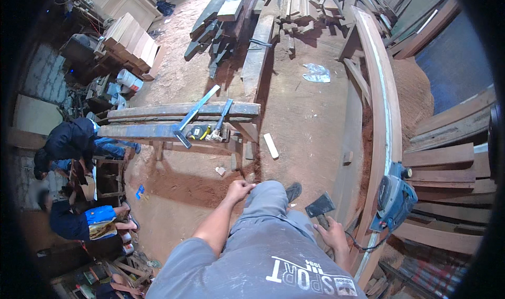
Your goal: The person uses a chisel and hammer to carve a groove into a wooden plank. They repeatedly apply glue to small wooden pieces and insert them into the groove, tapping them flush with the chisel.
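My right hand is closed around the handle of a hatchet with a broad dark blade. The blade points away from me, beside my right leg. Held over my left thigh, my left hand has its fingers curled together; whether anything is in them is hidden. Ahead of it stands a wooden workbench. On the bench lie a metal square, a black and yellow tape measure and a hammer. At my right, a blue electric planer sits on a long wooden beam.
A pale wood offcut lies on the sawdust-covered floor, with a plastic bag farther off. Timber planks are stacked at the back, and boards line the right. Co-workers are busy at the left, near a white bucket.
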A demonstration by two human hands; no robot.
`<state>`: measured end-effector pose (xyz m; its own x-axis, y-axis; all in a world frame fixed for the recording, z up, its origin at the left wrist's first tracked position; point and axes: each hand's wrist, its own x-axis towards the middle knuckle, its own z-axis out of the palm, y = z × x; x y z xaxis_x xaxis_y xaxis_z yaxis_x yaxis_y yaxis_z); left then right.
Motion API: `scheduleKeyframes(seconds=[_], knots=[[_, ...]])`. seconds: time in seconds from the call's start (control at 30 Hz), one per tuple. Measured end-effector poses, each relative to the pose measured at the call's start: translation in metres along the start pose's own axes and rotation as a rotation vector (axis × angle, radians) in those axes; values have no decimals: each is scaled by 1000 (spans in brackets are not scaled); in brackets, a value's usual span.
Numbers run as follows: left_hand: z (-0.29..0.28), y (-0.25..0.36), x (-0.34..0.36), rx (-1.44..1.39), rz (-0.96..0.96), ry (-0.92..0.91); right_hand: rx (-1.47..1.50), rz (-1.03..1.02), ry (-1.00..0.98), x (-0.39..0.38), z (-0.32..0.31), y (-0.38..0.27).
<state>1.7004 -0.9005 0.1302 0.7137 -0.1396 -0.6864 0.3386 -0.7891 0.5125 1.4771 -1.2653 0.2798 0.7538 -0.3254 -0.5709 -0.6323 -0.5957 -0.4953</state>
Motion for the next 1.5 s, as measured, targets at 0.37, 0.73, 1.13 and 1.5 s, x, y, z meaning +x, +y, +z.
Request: scheduleKeyframes(seconds=[0.37,0.73,1.13,1.5], knots=[[11,151,88,282,612,-312,186,153,171,-16,20,-62],[30,181,91,667,640,-659,290,330,548,-85,80,-97],[180,121,25,838,936,-899,761,658,1468,-309,196,-41],[180,36,-92,1065,1299,-710,929,869,1791,-499,248,179]])
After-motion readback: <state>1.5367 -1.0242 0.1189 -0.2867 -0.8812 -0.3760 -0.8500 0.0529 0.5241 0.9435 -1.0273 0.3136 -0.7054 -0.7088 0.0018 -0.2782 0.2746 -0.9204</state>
